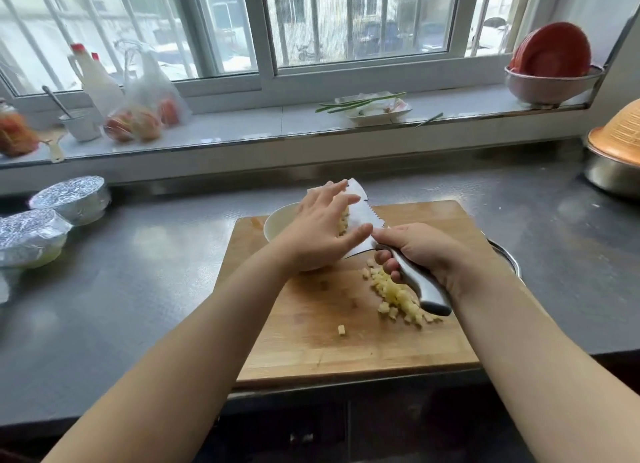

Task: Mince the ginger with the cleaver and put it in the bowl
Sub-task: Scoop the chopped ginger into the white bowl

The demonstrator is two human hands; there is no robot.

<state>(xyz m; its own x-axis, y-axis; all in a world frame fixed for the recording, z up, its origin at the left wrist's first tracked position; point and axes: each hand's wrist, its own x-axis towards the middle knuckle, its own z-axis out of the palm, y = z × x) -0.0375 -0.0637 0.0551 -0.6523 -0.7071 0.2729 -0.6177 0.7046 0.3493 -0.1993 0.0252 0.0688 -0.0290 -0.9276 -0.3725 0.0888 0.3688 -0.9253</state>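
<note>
My right hand (419, 251) grips the steel handle of the cleaver (362, 206), whose blade is tilted up over the white bowl (277, 223) at the far left of the wooden cutting board (311, 324). My left hand (322, 227), fingers straight, presses against the blade's face, where a clump of minced ginger sticks. More minced ginger (398, 296) lies in a pile on the board under the handle. One loose ginger cube (341, 330) sits apart toward the front. The bowl's inside is mostly hidden by my left hand.
Two foil-covered bowls (52, 213) stand on the grey counter at left. The windowsill holds bottles, bagged fruit (145, 116), a cup, a plate with green onions (374, 107) and red bowls (554, 57). A metal basin with an orange cover (616, 151) sits at right.
</note>
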